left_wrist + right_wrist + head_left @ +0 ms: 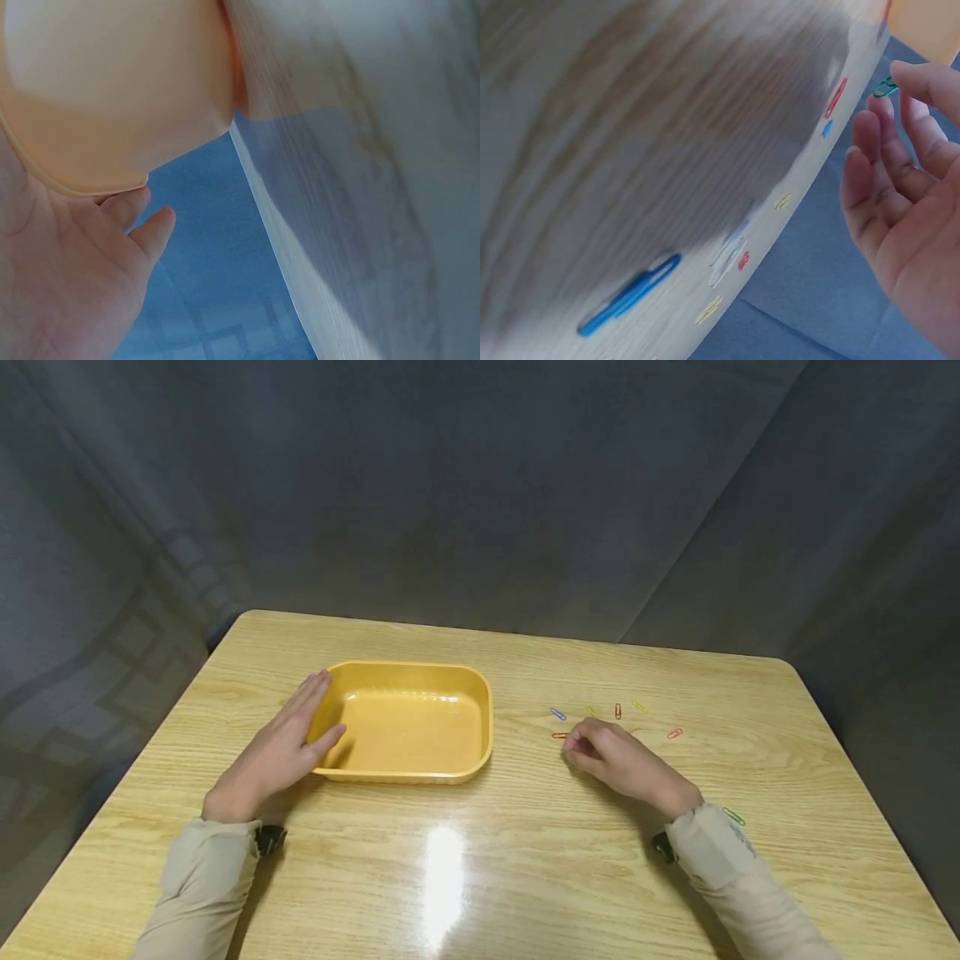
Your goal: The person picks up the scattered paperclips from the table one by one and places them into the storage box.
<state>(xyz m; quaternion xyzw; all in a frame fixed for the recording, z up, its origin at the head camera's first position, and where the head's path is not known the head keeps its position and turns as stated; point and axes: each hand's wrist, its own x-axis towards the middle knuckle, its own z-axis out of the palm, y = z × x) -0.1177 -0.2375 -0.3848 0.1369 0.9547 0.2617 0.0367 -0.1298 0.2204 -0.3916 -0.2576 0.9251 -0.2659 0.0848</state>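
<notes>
A deep yellow plastic tray (420, 774) sits left of the middle of the table. My left hand (281, 752) rests on its left end, the fingers stretched along the outside of the rim (75, 191) and the thumb reaching over the inside. Right of the tray, my right hand (618, 760) is low over the table. Between thumb and forefinger it pinches a small green paper clip (886, 88), hidden in the head view. Near these fingertips lie a red paper clip (560, 736) and a blue-violet one (558, 714).
More paper clips lie scattered beyond the right hand, among them a dark red one (618, 711), a yellow one (638, 706) and a pink one (675, 733). A green one (733, 816) lies beside the right sleeve. Dark curtains (480, 493) hang behind the wooden table (525, 877).
</notes>
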